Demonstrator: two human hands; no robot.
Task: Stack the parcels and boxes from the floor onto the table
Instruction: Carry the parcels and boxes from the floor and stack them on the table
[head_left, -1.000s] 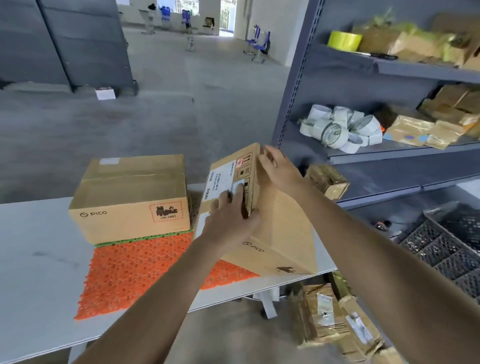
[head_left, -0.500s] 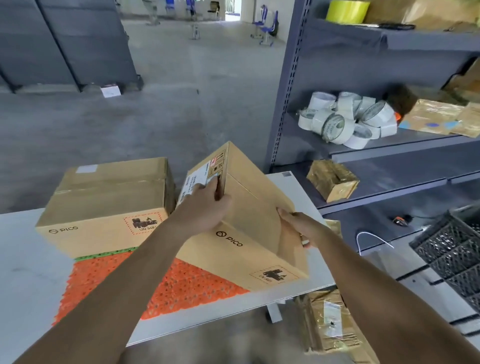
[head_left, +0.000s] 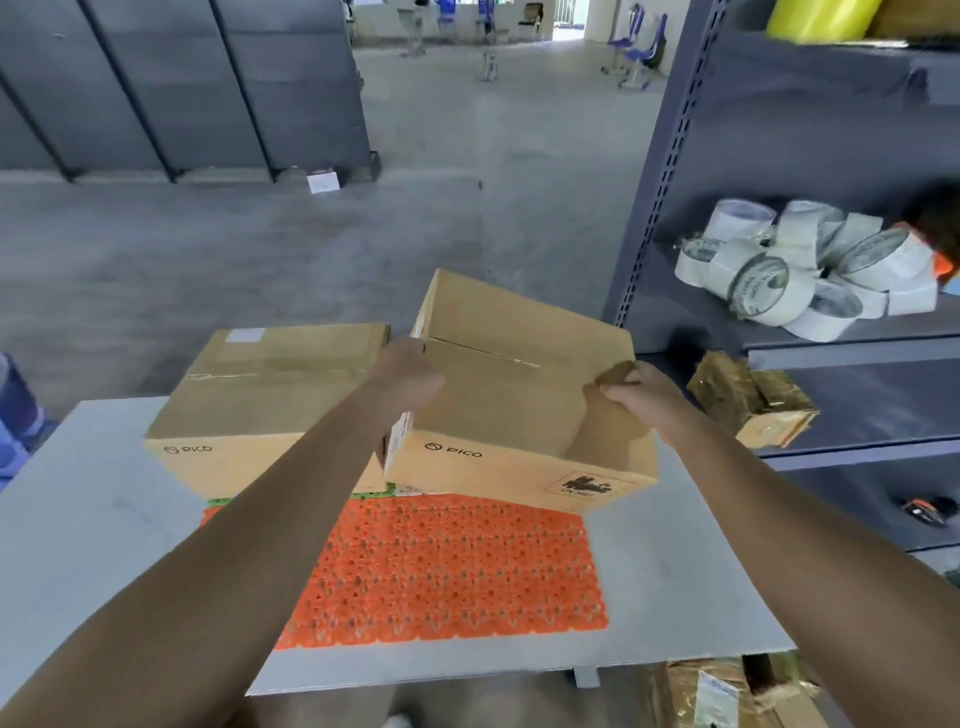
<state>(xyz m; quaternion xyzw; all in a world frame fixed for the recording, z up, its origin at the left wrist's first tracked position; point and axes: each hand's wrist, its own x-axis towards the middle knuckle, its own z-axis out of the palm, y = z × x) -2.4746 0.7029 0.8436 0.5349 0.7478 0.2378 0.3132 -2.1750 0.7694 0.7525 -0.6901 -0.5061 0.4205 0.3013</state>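
Note:
I hold a brown cardboard box (head_left: 519, 384) with a PICO mark between both hands, slightly tilted, its near lower edge over the orange mat (head_left: 447, 571) on the grey table (head_left: 98, 545). My left hand (head_left: 410, 374) grips its left end. At the right end, my right hand (head_left: 631, 389) grips the top edge with curled fingers. A second, similar box (head_left: 270, 384) stands on the table just to the left, almost touching the held one. More taped parcels (head_left: 727, 696) lie on the floor under the table's right corner.
A grey metal shelf rack (head_left: 670, 156) stands close on the right, with tape rolls (head_left: 795, 270) and a wrapped parcel (head_left: 753, 400) on its shelves. Open concrete floor lies beyond the table. A person's blue sleeve (head_left: 15, 410) shows at the left edge.
The held box has swung from steeply tilted to nearly level and moved up beside the other box. My right hand shifted from the near right face to the right top edge.

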